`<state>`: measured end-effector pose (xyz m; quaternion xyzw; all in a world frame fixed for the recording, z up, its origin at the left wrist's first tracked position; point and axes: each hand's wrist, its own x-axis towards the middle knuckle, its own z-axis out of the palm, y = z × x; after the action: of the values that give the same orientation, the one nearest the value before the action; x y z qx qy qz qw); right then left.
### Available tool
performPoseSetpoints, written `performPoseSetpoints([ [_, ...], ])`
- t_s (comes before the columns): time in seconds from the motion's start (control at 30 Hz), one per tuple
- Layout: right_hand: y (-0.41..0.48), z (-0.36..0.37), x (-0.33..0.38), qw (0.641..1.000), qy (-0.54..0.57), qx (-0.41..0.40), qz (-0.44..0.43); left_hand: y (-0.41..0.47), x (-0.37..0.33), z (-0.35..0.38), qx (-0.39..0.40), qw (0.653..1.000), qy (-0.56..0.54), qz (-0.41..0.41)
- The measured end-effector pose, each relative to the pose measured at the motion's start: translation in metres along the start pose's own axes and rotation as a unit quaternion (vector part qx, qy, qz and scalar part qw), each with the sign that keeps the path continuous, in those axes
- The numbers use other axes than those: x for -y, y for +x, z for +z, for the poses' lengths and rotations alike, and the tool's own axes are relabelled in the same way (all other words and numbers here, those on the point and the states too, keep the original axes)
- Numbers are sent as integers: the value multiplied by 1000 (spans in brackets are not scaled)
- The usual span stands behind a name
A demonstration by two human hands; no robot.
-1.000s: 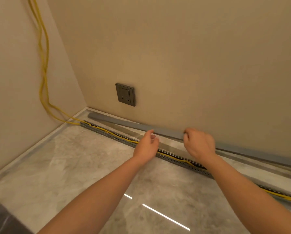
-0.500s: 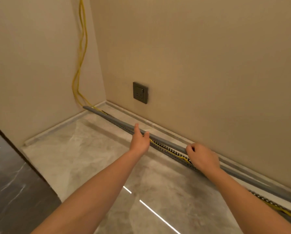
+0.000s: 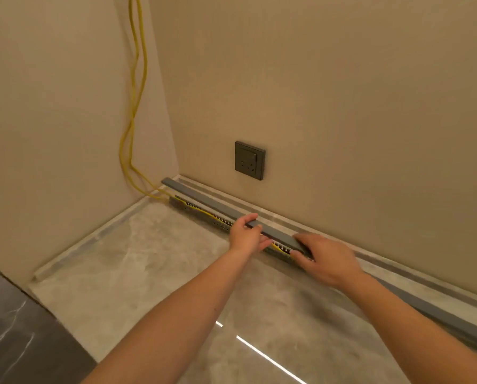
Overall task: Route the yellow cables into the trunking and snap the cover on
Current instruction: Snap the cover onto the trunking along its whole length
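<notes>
A long grey slotted trunking (image 3: 201, 211) lies on the floor along the far wall, with yellow cables (image 3: 133, 128) coming down the corner and running inside it. The flat grey cover (image 3: 204, 199) is held just above the trunking, slightly towards the wall. My left hand (image 3: 245, 235) grips the cover, thumb over its top. My right hand (image 3: 326, 259) holds the cover a little further right, fingers curled over it. To the right the cover runs on behind my right arm.
A dark wall socket (image 3: 250, 160) sits on the far wall above the trunking. A pale skirting strip (image 3: 287, 217) runs along the wall foot. Grey marble floor (image 3: 137, 261) lies in front; a darker floor area (image 3: 18, 328) starts at lower left.
Both hands took hold of the cover and brought it off the wall side, over the trunking. The view shifted left, towards the corner.
</notes>
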<state>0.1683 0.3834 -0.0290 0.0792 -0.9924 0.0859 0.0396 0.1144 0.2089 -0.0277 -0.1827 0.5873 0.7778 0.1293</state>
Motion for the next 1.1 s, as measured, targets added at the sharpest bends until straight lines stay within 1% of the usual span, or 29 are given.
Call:
performPoseSetpoints([
  [0.03, 9, 5, 5, 1000, -13, 11, -20, 10, -7, -11, 21, 999, 29, -10],
  [0.07, 16, 9, 8, 999, -22, 25, -24, 22, -13, -24, 34, 996, 82, -6],
  [0.1, 22, 11, 11, 999, -29, 35, -23, 33, -19, -39, 34, 985, 170, 21],
  [0.13, 27, 12, 13, 998, -37, 41, -22, 44, -26, -55, 20, 956, 286, 65],
  [0.17, 31, 14, 15, 997, -50, 47, -21, 54, -32, -72, -8, 906, 406, 116],
  [0.2, 35, 16, 18, 997, -60, 51, -18, 63, -38, -87, -41, 845, 506, 169],
  [0.23, 38, 17, 22, 996, -68, 54, -9, 72, -44, -100, -65, 786, 573, 222],
  [0.3, 43, 20, 24, 995, -82, 65, 9, 91, -55, -119, -81, 687, 654, 308],
  [0.33, 46, 22, 24, 993, -86, 73, 19, 102, -59, -126, -71, 646, 684, 331],
  [0.4, 50, 23, 23, 992, -87, 83, 28, 122, -65, -135, -29, 585, 730, 351],
  [0.47, 49, 24, 20, 992, -92, 86, 31, 140, -66, -138, 4, 547, 758, 356],
  [0.5, 47, 24, 18, 991, -94, 89, 35, 146, -65, -138, 15, 534, 765, 359],
  [0.57, 44, 24, 13, 989, -99, 97, 53, 157, -63, -139, 31, 527, 767, 365],
  [0.67, 42, 21, 12, 983, -108, 119, 85, 165, -63, -139, 58, 533, 757, 374],
  [0.77, 56, 19, 31, 980, -107, 129, 108, 168, -62, -138, 84, 544, 737, 392],
  [0.83, 76, 22, 53, 987, -72, 100, 102, 167, -59, -136, 92, 555, 719, 407],
  [0.9, 104, 29, 79, 991, 5, 70, 118, 169, -58, -137, 97, 565, 707, 414],
  [0.97, 134, 39, 101, 987, 59, 73, 129, 170, -58, -140, 100, 573, 700, 415],
  [1.03, 161, 48, 119, 982, 76, 121, 122, 171, -59, -146, 89, 597, 675, 423],
  [1.1, 182, 58, 135, 977, 86, 160, 114, 170, -62, -152, 81, 647, 635, 414],
])
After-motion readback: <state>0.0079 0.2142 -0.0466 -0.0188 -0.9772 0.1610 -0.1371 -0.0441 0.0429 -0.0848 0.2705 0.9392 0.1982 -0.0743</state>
